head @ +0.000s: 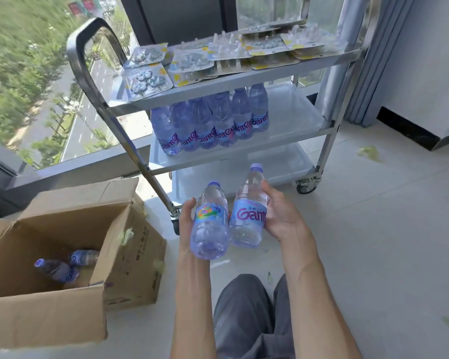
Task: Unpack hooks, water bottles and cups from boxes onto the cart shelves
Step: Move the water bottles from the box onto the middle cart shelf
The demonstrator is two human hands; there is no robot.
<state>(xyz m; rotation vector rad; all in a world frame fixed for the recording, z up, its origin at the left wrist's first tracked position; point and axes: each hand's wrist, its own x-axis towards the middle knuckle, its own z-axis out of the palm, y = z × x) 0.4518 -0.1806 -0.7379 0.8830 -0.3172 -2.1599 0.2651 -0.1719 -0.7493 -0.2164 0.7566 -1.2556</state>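
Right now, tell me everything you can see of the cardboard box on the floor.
The box is brown corrugated cardboard, open at the top with its flaps folded outward. It sits on the pale floor, left of the cart and near its front-left leg. Dark print marks its right side, and greenish scraps cling to it. Two water bottles lie on their sides in the part of its bottom that shows. Neither hand touches it.
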